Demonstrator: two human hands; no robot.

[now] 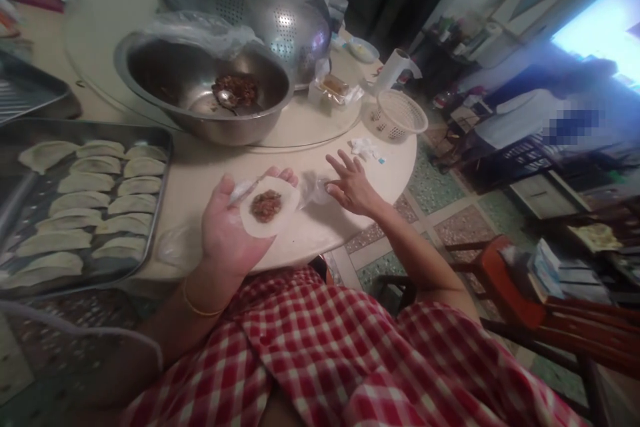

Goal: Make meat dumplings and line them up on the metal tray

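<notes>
My left hand point(231, 227) lies palm up over the table edge and cups a round dumpling wrapper point(270, 205) with a lump of brown meat filling in its middle. My right hand point(353, 183) rests to the right with fingers spread, its fingertips at a small clear plastic cup or bag point(314, 188) on the table. It holds nothing. A steel bowl point(200, 90) behind holds a remnant of meat filling and a spoon.
A metal tray point(160, 147) at left carries several folded dumplings. A steel colander stands behind the bowl, with a white basket point(400, 117), a roll point(395, 70) and small packets near it. A person sits at far right. A red chair point(510, 287) is by my right knee.
</notes>
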